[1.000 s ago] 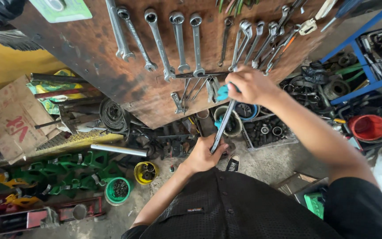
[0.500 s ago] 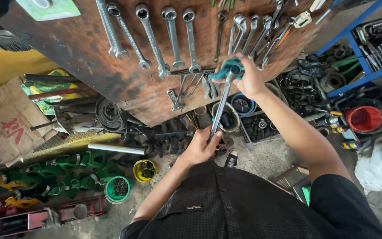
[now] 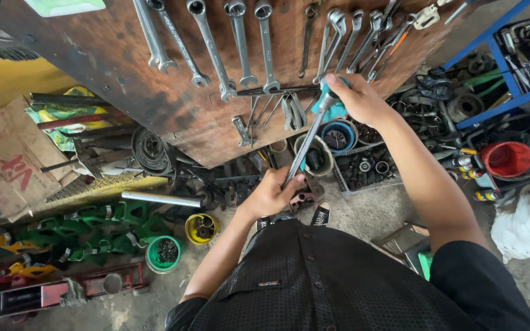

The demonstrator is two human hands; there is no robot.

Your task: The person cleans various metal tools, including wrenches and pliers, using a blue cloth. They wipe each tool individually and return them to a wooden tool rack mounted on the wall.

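The left hand (image 3: 271, 193) is clenched around the lower end of a long steel wrench (image 3: 305, 144), which slants up and to the right from that fist to the right hand (image 3: 357, 101). The right hand grips the wrench's upper end through a teal rag (image 3: 328, 105), fingers folded over the cloth so that only a short bit of metal shows beside it. The two hands are well apart, one at each end of the tool. Just beyond the right hand hangs a brown wooden tool board (image 3: 173, 104), with a row of combination wrenches (image 3: 228, 49) above and to the left of that hand, and smaller spanners dangling between the two hands. Below the right hand sit a blue-rimmed tub (image 3: 338, 136) and a tray of dark sockets (image 3: 369, 171). To the left of the left hand lie a yellow tub (image 3: 202, 228) and a green tub (image 3: 164, 254) on the concrete floor, and farther right of the right arm stands a red bucket (image 3: 510, 160).
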